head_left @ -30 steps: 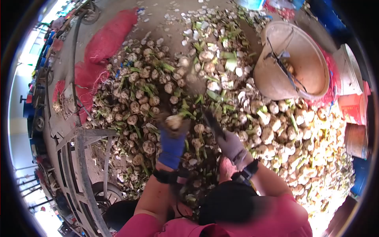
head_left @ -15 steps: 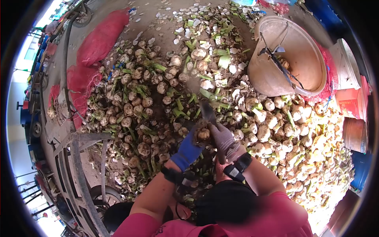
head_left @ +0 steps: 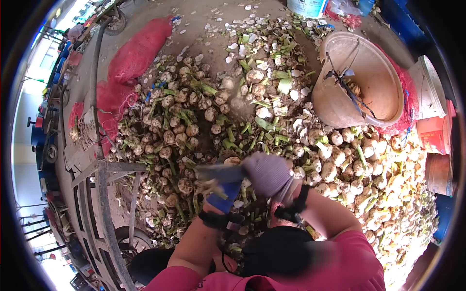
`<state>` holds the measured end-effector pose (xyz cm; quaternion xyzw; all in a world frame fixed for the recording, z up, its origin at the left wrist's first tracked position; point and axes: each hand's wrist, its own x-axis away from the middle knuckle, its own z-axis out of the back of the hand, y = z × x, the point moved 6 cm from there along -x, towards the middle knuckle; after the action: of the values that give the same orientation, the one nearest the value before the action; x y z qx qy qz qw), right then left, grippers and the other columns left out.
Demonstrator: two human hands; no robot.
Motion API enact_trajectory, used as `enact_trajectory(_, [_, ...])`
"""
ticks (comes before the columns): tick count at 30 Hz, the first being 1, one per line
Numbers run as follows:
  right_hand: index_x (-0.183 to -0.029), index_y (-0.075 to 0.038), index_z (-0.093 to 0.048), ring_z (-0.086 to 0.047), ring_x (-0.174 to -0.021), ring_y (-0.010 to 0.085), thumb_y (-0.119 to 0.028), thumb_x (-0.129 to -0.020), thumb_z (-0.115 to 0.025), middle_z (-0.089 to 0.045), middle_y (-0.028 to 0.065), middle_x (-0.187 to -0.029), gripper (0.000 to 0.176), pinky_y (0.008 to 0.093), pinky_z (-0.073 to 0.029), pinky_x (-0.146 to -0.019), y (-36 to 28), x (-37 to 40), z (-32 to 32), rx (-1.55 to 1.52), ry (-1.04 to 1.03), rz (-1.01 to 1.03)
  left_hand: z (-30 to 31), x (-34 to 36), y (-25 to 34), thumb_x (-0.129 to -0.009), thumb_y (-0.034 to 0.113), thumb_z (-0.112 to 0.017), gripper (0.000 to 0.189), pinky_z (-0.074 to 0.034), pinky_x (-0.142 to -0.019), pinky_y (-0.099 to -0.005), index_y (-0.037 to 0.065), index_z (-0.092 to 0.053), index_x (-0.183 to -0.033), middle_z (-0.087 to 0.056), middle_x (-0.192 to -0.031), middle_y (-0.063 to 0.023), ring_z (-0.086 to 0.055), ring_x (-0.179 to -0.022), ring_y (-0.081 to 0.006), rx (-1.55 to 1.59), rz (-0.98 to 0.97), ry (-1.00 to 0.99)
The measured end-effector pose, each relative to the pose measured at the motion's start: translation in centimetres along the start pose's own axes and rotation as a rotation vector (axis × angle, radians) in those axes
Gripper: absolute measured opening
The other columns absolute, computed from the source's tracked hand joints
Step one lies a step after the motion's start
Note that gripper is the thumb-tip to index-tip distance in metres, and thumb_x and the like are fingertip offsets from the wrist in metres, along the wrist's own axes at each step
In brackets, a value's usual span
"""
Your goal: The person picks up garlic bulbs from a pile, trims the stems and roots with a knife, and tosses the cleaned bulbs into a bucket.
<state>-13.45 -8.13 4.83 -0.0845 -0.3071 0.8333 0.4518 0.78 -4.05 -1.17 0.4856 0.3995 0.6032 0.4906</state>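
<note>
Grey-gloved right hand (head_left: pixel 269 173) grips a knife (head_left: pixel 216 172), blade pointing left.
Blue-gloved left hand (head_left: pixel 222 195) sits just beneath the blade, at a pale bulb (head_left: pixel 208 186) over the heap (head_left: pixel 340 169); its grip is too blurred to tell.

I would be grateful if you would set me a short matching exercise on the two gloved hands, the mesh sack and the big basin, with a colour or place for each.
Column one:
1. left hand
2. right hand
3. mesh sack
4. basin

Column two:
A. red, lying at the upper left of the pile of bulbs
B. in a blue glove
C. tan, at the upper right
D. in a grey glove, gripping a knife

Pairs: 1-B, 2-D, 3-A, 4-C.
</note>
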Motion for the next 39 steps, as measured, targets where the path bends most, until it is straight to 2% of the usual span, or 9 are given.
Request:
enact_trajectory(3, [-0.114, 0.0, -0.059, -0.068, -0.073, 0.0234, -0.013, -0.091, -0.053, -0.067, 0.0161, -0.086, 0.028, 0.0345, -0.055, -0.064, 11.3, 1.1, -2.9, -0.45, 0.037, -0.731, 0.2, 0.1, -3.4, -0.095, 0.018, -0.057, 0.03, -0.052, -0.088, -0.0362, 0.005, -0.051, -0.121, -0.06, -0.107, -0.0075, -0.061, -0.096, -0.0216, 0.477, 0.023, 0.037])
enact_trajectory(5, [-0.116, 0.002, -0.059, -0.067, -0.073, 0.0203, -0.016, -0.091, -0.052, -0.068, 0.0159, -0.088, 0.032, 0.0326, -0.055, -0.064, 11.8, 2.3, -5.0, -0.593, 0.046, -0.714, -0.4, -0.5, -5.9, -0.092, 0.017, -0.061, 0.034, -0.054, -0.085, -0.0365, 0.005, -0.052, -0.122, -0.061, -0.105, -0.0056, -0.062, -0.094, -0.021, 0.934, 0.165, 0.027])
enact_trajectory(8, [-0.117, 0.0, -0.06, -0.066, -0.075, 0.0199, -0.021, -0.087, -0.055, -0.069, 0.0132, -0.088, 0.036, 0.0317, -0.053, -0.063, 7.7, 2.1, -10.9, -0.983, -0.066, -0.557, -1.5, 0.2, -0.6, -0.083, 0.012, -0.074, 0.046, -0.052, -0.085, -0.0324, 0.005, -0.049, -0.122, -0.06, -0.105, -0.0054, -0.061, -0.094, -0.0177, 0.063, 0.014, 0.042])
enact_trajectory(12, [-0.115, -0.001, -0.059, -0.064, -0.07, 0.0217, -0.022, -0.087, -0.056, -0.068, 0.009, -0.086, 0.035, 0.0341, -0.053, -0.063, 7.1, 1.1, -10.3, -1.445, -0.092, -0.72, -1.1, 0.9, -0.8, -0.08, 0.007, -0.075, 0.05, -0.052, -0.08, -0.0269, 0.005, -0.047, -0.121, -0.059, -0.108, -0.0077, -0.06, -0.094, -0.0149, 0.095, -0.032, -0.033])
enact_trajectory(18, [-0.106, 0.0, -0.059, -0.064, -0.071, 0.0353, -0.017, -0.09, -0.052, -0.064, 0.0166, -0.079, 0.024, 0.0412, -0.052, -0.068, 2.2, 0.8, 3.7, -0.385, 0.74, 0.067, -0.1, -0.2, 1.0, -0.088, 0.005, -0.065, 0.036, -0.053, -0.076, -0.0279, 0.002, -0.045, -0.118, -0.059, -0.106, -0.0067, -0.059, -0.085, -0.0138, 0.064, 0.047, 0.015])
enact_trajectory(22, [-0.111, -0.002, -0.059, -0.065, -0.089, 0.0378, -0.022, -0.091, -0.052, -0.065, 0.0234, -0.092, 0.029, 0.0435, -0.051, -0.078, 5.1, 2.1, -5.7, -0.393, -0.15, -0.351, -0.1, -0.2, -0.2, -0.09, 0.011, -0.065, 0.037, -0.053, -0.073, -0.0283, 0.003, -0.045, -0.12, -0.059, -0.108, -0.0063, -0.06, -0.086, -0.0153, 0.401, 0.112, 0.079])
enact_trajectory(25, [-0.109, -0.004, -0.062, -0.065, -0.089, 0.0375, -0.021, -0.088, -0.054, -0.065, 0.0228, -0.091, 0.028, 0.0414, -0.051, -0.077, 6.5, 4.0, -7.4, -0.394, -0.174, -0.447, -0.2, -0.7, -2.3, -0.092, 0.016, -0.065, 0.042, -0.052, -0.076, -0.0263, 0.003, -0.045, -0.126, -0.06, -0.109, -0.0057, -0.06, -0.09, -0.0144, 0.476, 0.16, 0.054])
enact_trajectory(31, [-0.115, 0.001, -0.06, -0.066, -0.085, 0.0256, -0.022, -0.088, -0.055, -0.069, 0.017, -0.09, 0.035, 0.0351, -0.051, -0.076, 10.4, 4.5, -12.1, -0.966, 0.063, -0.564, -6.3, -0.2, 7.1, -0.097, 0.018, -0.053, 0.042, -0.048, -0.089, -0.0334, 0.005, -0.044, -0.136, -0.061, -0.115, -0.0078, -0.058, -0.105, -0.0175, -0.304, -0.322, -0.715])
enact_trajectory(39, [-0.115, 0.001, -0.059, -0.057, -0.074, 0.0144, -0.023, -0.088, -0.057, -0.065, 0.0063, -0.084, 0.036, 0.03, -0.047, -0.068, 12.3, 5.2, -16.5, -0.896, 0.007, -0.711, 14.8, -17.6, -5.0, -0.085, 0.01, -0.056, 0.047, -0.036, -0.098, -0.0513, 0.008, -0.05, -0.132, -0.057, -0.12, -0.0153, -0.054, -0.11, -0.0348, -1.973, -0.362, 0.042])
